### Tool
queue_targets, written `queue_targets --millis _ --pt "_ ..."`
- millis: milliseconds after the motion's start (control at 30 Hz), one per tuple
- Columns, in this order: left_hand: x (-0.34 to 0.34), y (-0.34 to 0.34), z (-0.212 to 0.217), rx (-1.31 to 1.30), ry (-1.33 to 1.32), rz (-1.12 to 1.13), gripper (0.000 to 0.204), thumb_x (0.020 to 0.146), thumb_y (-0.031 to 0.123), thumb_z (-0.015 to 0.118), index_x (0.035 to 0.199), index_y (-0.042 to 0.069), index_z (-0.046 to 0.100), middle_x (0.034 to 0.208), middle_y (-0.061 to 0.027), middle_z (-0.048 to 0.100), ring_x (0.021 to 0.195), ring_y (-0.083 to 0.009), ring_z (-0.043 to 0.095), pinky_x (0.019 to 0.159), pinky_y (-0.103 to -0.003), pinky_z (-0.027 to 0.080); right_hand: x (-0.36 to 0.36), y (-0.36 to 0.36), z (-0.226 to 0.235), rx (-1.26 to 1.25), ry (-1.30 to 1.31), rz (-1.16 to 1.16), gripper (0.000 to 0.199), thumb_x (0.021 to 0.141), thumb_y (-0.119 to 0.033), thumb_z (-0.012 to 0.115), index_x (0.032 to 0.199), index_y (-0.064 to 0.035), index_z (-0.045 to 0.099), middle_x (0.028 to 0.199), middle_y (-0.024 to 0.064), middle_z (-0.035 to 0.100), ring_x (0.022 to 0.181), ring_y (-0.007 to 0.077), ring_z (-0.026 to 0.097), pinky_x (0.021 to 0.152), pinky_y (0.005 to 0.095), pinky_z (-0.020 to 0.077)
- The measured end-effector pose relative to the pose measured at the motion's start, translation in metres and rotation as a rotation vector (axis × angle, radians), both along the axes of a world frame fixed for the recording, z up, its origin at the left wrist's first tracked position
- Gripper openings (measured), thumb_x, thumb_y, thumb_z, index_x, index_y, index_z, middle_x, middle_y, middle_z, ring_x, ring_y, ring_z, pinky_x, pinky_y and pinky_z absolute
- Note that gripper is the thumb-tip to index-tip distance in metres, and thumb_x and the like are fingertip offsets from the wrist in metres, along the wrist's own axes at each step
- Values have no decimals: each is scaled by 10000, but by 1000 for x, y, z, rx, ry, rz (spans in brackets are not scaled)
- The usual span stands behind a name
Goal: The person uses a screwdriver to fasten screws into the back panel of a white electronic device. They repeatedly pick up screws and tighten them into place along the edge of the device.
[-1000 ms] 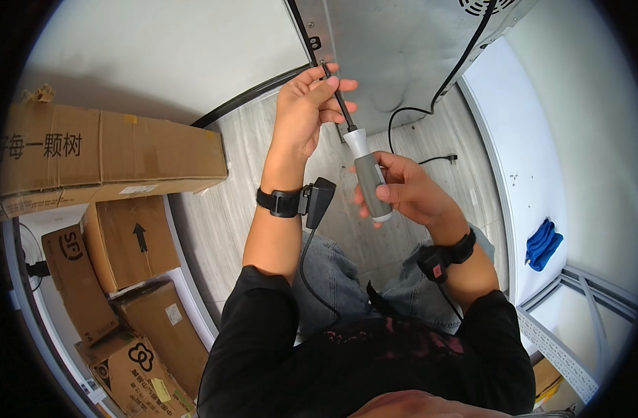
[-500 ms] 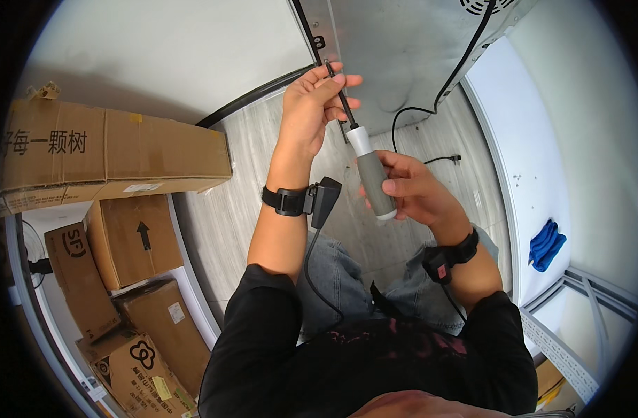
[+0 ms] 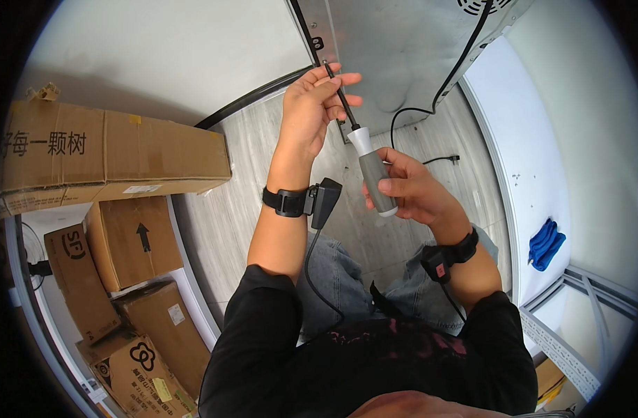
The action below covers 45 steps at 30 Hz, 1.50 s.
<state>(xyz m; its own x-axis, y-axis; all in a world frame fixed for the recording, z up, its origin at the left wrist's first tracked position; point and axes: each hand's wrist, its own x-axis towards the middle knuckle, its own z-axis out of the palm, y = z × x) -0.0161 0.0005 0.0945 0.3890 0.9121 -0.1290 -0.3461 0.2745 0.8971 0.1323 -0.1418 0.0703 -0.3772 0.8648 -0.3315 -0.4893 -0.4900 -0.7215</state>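
Two hands on screwdriver point(image 3: 364, 157), right hand point(image 3: 409, 191) gripping handle, left hand point(image 3: 315, 104) steadying shaft

We see little change from a second ago: the screwdriver point(image 3: 364, 157) sits a touch higher against the metal panel point(image 3: 402, 56), its shaft tip now nearer the panel's edge bracket, and the left hand point(image 3: 315, 104) fingers reach slightly further along the shaft.
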Motion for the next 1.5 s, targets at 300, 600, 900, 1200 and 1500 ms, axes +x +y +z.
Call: queue_targets --millis 300,600,900,1200,1500 --pt "-1 0 -3 -64 -124 6 317 926 143 364 1147 -66 451 1045 -241 615 748 -299 676 524 -263 554 0 0 1 72 -197 -1 469 763 -187 708 1138 -8 491 787 3 545 596 43 498 396 178 307" --pt "1 0 -5 -94 -153 26 319 942 160 342 1144 -56 462 1050 -236 620 740 -290 678 483 -247 520 2 1 4 6 206 -4 482 811 -220 637 1199 -4 450 968 157 629 810 183 647 481 207 409" --pt "1 2 -5 -113 -161 3 306 932 141 332 1122 -53 475 1038 -227 629 746 -285 677 485 -240 507 -1 -4 0 90 -131 -69 494 771 -159 706 1185 1 492 856 22 569 689 75 537 523 206 400" --pt "7 -1 -7 -135 -188 40 319 950 171 287 1109 -22 486 999 -191 652 728 -262 675 477 -229 454 -12 -4 -6 154 -278 -170 369 820 -231 652 1095 -21 525 819 21 578 691 78 547 548 202 385" --pt "7 0 -7 -155 -177 53 335 981 230 282 1110 -17 468 986 -181 655 726 -251 677 445 -227 449 -8 -4 -7 52 -166 -179 323 855 -197 516 1137 -40 500 828 70 630 616 94 604 392 183 321"
